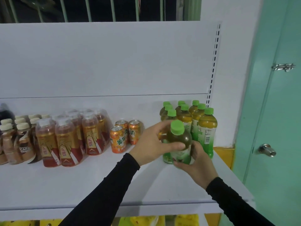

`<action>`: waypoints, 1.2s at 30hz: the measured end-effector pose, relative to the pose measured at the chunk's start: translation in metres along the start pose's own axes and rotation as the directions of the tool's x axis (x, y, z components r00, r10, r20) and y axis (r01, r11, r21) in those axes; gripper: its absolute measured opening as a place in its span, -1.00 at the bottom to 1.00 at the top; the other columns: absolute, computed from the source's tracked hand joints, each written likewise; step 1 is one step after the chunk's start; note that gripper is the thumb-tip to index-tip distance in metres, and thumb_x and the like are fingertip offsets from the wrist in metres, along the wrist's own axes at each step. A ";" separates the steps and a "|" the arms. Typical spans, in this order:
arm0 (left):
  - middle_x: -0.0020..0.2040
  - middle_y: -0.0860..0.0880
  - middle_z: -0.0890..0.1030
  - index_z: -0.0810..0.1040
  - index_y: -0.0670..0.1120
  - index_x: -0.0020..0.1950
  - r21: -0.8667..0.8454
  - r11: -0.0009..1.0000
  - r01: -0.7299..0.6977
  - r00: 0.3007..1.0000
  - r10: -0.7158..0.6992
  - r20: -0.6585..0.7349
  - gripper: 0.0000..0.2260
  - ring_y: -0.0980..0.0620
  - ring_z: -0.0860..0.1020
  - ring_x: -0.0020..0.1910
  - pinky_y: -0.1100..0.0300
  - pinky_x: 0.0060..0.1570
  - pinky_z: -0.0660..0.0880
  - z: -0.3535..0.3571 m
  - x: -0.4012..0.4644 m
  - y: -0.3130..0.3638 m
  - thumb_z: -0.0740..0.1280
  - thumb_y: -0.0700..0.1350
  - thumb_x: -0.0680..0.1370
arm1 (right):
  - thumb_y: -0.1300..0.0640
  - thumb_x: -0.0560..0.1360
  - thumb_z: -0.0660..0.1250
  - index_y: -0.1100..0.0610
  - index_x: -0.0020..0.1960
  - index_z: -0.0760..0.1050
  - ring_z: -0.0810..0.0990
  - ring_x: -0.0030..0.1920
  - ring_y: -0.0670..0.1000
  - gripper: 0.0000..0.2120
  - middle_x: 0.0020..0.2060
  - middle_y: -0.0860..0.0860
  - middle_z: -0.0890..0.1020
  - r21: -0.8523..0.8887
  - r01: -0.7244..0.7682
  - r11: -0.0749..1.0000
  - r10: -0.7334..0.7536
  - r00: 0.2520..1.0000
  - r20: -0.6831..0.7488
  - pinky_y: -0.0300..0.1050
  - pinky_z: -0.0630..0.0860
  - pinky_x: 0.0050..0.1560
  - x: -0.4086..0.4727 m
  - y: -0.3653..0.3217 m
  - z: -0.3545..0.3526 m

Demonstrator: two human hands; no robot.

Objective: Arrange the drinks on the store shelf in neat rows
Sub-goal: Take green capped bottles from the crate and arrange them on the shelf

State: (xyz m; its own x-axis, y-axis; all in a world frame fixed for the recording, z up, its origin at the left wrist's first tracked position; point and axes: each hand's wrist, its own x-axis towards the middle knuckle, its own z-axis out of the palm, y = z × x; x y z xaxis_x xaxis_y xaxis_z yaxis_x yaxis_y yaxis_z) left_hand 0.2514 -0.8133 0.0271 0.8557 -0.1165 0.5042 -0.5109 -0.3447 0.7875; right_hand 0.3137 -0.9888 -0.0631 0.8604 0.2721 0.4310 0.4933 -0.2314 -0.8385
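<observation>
The white shelf (pixel 81 181) spans the view; its back panel (pixel 104 59) rises behind the stock. A green door (pixel 276 111) stands at 3 o'clock, beyond the shelf's right end.

At 9 o'clock on the shelf stands the group of red-and-gold bottles (pixel 71 137), upright in rows under clear caps. Further toward 9 o'clock, touching that group, stand the brown coffee bottles (pixel 17 144) with cream caps. Three orange cans (pixel 125 134) stand just right of the red-and-gold bottles, one in front of the other two.

At 2 o'clock from the hands, the green tea bottles (pixel 195 121) stand upright in three rows against the back right corner.

The held green tea bottle (pixel 179 141) is at the front of the left row, tilted slightly toward the camera, green cap up. Whether its base touches the shelf cannot be told.

The left hand (pixel 149 144) grips the bottle's shoulder from 9 o'clock, thumb across the front. The right hand (pixel 197 165) grips the lower body from 5 o'clock, fingers curled round the label. Both arms wear black sleeves (pixel 104 193).
</observation>
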 end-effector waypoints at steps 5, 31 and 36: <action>0.17 0.15 0.66 0.59 0.16 0.20 0.066 0.996 -0.065 0.995 0.059 0.083 -0.51 0.13 0.58 0.22 0.05 0.29 0.51 0.020 -0.005 -0.010 0.62 -0.17 0.36 | 0.11 0.26 0.63 -0.20 0.22 0.39 0.55 0.13 -0.12 -0.34 0.14 -0.15 0.57 -0.173 0.033 0.984 -0.045 0.997 -0.064 -0.10 0.54 0.13 -0.006 0.012 -0.013; -0.11 0.07 0.55 0.66 -0.11 0.20 0.729 0.684 -0.040 0.990 -0.070 0.120 -0.74 0.06 0.47 -0.07 0.25 -0.05 0.33 0.039 0.138 0.016 0.42 -0.02 0.57 | -0.46 0.43 0.12 0.11 0.59 0.07 0.23 0.51 -0.02 -0.07 0.55 0.01 0.22 -0.619 -0.044 0.784 0.269 0.923 0.276 -0.24 0.17 0.43 -0.014 0.041 -0.067; 0.17 -0.07 0.61 0.64 -0.15 0.23 0.744 0.665 0.056 0.995 -0.099 0.014 -0.75 -0.06 0.54 0.15 0.17 0.09 0.44 0.051 0.152 0.003 0.39 -0.10 0.58 | -0.67 0.21 -0.30 0.09 0.55 0.14 0.23 0.48 0.03 0.18 0.51 0.05 0.27 -0.742 0.016 0.670 0.279 0.921 0.272 -0.06 0.19 0.48 -0.016 0.064 -0.076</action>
State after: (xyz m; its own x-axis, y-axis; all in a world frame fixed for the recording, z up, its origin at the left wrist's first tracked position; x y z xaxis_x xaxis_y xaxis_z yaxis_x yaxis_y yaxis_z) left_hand 0.3840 -0.8796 0.0881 0.9033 -0.0951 0.4184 -0.2312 -0.9293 0.2881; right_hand 0.3411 -1.0793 -0.0983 0.8949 0.4404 0.0720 0.4399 -0.8438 -0.3074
